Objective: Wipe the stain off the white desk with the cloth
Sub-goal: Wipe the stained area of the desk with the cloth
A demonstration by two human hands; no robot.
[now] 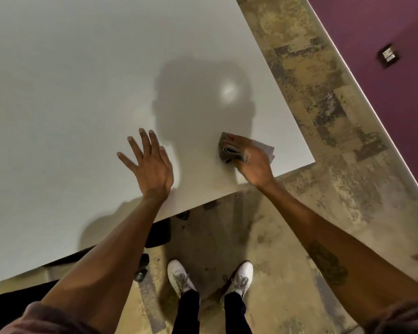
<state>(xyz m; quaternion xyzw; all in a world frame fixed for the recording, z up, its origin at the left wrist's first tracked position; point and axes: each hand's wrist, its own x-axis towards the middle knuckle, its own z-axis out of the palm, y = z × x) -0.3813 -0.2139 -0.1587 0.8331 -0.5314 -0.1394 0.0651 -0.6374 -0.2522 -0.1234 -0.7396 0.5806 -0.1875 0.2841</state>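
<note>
The white desk (70,92) fills the upper left of the head view, with its near right corner by my feet. My right hand (250,159) presses a folded grey-brown cloth (229,149) flat on the desk close to that corner. My left hand (149,162) lies on the desk to the left of the cloth, fingers spread, holding nothing. A glossy bright patch (228,91) shows on the desk beyond the cloth. I cannot make out a distinct stain; my shadow covers that area.
The desk's front edge (203,201) runs diagonally just in front of my white shoes (179,276). Mottled brown carpet (323,116) lies to the right, then a purple wall (384,25) with a socket plate (388,56). A dark chair base (155,233) sits under the desk.
</note>
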